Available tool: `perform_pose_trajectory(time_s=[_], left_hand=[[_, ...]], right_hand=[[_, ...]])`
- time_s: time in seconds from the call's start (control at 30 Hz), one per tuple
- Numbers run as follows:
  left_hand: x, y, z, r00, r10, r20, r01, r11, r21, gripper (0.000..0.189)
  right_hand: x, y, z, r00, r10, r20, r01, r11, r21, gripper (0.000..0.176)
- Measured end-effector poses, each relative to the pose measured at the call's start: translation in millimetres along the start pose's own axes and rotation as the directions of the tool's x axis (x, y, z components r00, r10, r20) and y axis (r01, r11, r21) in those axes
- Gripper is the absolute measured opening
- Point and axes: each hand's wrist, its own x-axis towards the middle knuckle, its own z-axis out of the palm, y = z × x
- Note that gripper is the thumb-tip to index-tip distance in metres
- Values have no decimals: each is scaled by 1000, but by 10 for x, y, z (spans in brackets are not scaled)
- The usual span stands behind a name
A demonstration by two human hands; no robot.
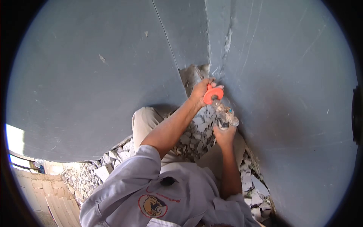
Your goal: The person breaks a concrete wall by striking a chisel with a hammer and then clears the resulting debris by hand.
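My left hand [202, 90] is wrapped round a chisel with a round orange hand guard [213, 95]. The chisel's dark butt end shows in the middle of the guard and faces back towards me. Just beyond the fingers is a chipped-out, rough patch [191, 77] low on the grey wall. Close below the guard, my right hand [225, 132] is closed on a lumpy, pale-and-brown object [226, 114] with a small blue spot and a dark part near the fingers. What kind of thing it is I cannot tell.
Grey walls [94, 87] meet in a corner in front of me, the right-hand wall [295, 94] close to my right arm. Broken grey rubble [198, 128] lies between my knees and along both wall bases. Pale stacked boards [62, 208] lie at lower left.
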Motion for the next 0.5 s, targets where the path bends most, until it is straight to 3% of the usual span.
perform_pose_trajectory(time_s=[0.07,0.17,0.23,0.27,0.3,0.33,0.37,0.4,0.43,0.47,0.5], left_hand=[[39,18,-97,999,5,37,-5,1000,-3,17],[45,16,-88,999,-13,33,15,999,-52,16],[-7,2,-53,999,-11,33,13,998,-66,15],[11,6,-51,999,-10,46,13,997,-73,15],[4,9,-64,998,-10,57,14,997,-81,15],[18,5,-119,998,-13,67,19,996,-88,16],[80,14,-168,996,-16,85,24,996,-91,16],[108,10,-179,994,-23,105,32,996,-89,16],[60,4,-181,996,-22,88,28,998,-64,16],[75,101,-143,996,-2,86,5,999,-35,16],[25,97,-197,998,2,56,-1,1000,-19,16]], right_hand=[[-76,-454,-61,1000,-20,-13,23,961,276,38],[-209,-906,-505,990,-138,-5,135,979,-156,43],[-159,-921,-635,933,-336,-133,358,909,215,35],[83,-1020,-496,698,-548,-461,708,624,330,26],[116,-953,-426,812,-506,-289,553,827,106,24],[87,-797,-337,910,-391,-140,367,915,-169,21],[60,-634,-264,973,-225,-42,182,872,-455,19],[17,-463,-177,1000,10,-27,-15,978,-208,20],[-2,-407,-68,971,233,51,-236,971,46,22],[109,-341,29,902,392,183,-430,858,281,23],[61,-274,-16,977,203,66,-213,953,217,26]])
